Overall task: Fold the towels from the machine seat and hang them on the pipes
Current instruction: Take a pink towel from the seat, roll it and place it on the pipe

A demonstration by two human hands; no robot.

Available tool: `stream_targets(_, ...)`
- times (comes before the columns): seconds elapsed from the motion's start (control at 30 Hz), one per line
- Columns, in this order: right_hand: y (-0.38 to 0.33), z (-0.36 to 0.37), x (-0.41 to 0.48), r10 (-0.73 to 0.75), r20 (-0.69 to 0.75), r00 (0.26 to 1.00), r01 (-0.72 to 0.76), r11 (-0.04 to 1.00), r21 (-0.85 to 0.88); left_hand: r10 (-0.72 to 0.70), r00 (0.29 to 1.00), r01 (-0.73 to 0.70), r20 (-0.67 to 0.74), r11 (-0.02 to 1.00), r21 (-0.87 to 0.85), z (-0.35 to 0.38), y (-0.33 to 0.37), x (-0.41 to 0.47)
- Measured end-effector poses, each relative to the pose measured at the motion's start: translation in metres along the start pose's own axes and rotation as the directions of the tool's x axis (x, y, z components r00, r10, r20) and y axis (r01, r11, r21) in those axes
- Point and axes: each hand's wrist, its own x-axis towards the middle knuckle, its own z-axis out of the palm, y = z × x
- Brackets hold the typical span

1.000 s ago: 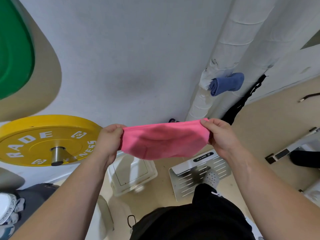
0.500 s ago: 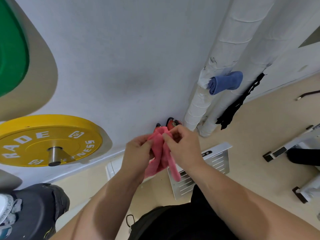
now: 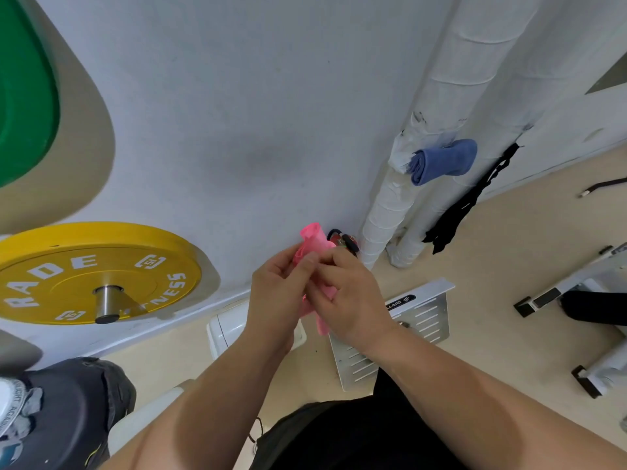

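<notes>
A pink towel (image 3: 314, 242) is bunched into a narrow fold between both hands at the centre of the view. My left hand (image 3: 276, 295) grips it from the left and my right hand (image 3: 349, 296) pinches it from the right, fingers touching over the cloth. A pink tail hangs below my right hand. A folded blue towel (image 3: 441, 161) hangs between two white wrapped pipes (image 3: 437, 130) against the wall at the upper right. Most of the pink towel is hidden by my fingers.
A yellow weight plate (image 3: 84, 269) on a steel peg sticks out at the left, a green plate (image 3: 23, 96) above it. A black strap (image 3: 468, 201) hangs by the pipes. A metal footplate (image 3: 424, 313) and white machine frame (image 3: 583, 283) stand on the beige floor.
The pink towel was stretched wide between my hands a second ago. My hands have come together, folding it into a narrow bundle, and now hold it slightly higher.
</notes>
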Motion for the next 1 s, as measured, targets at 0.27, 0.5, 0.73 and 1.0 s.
stream_targets(0.27,0.011,-0.029,0.026,0.117,0.004,0.993,-0.117,0.992,-0.045,0.138,0.982,-0.175,0.126,0.913,0.368,-0.022,0.005,0.018)
stream_targets(0.5,0.037,-0.064,0.057,0.076,0.493,0.867,-0.012,0.991,-0.133,0.226,0.914,-0.381,0.337,0.765,0.520,-0.045,0.029,0.033)
stream_targets(0.73,0.035,-0.085,0.068,0.078,0.560,0.825,0.124,0.941,-0.314,0.174,0.936,-0.332,0.307,0.725,0.603,-0.062,0.029,0.048)
stream_targets(1.0,0.005,-0.093,0.070,0.124,0.338,0.933,-0.144,0.989,0.035,0.196,0.950,-0.280,0.241,0.878,0.388,-0.056,0.040,0.052)
